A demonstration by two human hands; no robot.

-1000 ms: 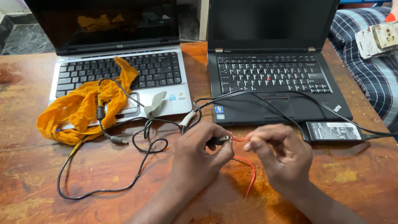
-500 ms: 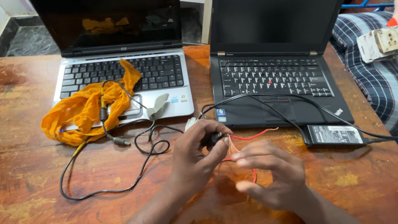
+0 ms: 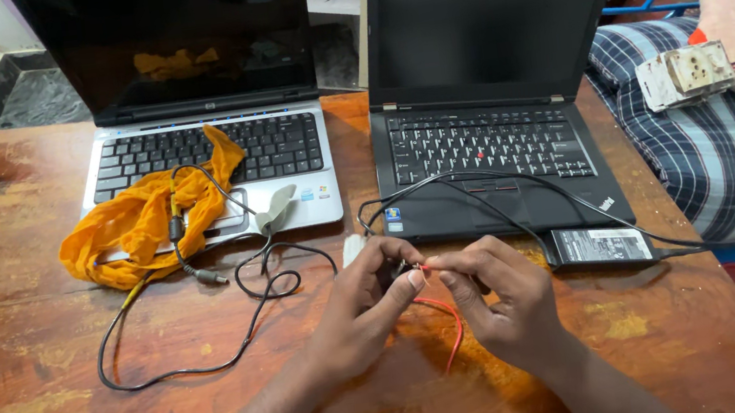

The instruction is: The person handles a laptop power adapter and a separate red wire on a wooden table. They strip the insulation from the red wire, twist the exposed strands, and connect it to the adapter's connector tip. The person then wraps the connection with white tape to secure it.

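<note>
The 2 hands meet low in the middle of the wooden table (image 3: 25,388), just near the black laptop (image 3: 482,150). The left hand (image 3: 363,308) is curled narrow, its fingertips pinched on a small dark part that is mostly hidden by the fingers. The right hand (image 3: 505,302) pinches the end of a red wire (image 3: 449,318) between thumb and forefinger, right against the left fingertips. The wire loops down between the hands onto the table. What exactly the dark part is cannot be told.

To the right of the hands lies a black power brick (image 3: 601,246), its black cable (image 3: 440,188) running across the front of the black laptop. To the left, a 2nd black cord (image 3: 217,346) curls on the table, with a barrel plug (image 3: 211,277) at its end. An orange cloth (image 3: 140,220) lies bunched on the left front corner of the silver laptop (image 3: 213,169), which stands far left with its lid open. Both screens are dark. At far right, a white socket box (image 3: 686,74) rests on a striped cushion (image 3: 707,155).
</note>
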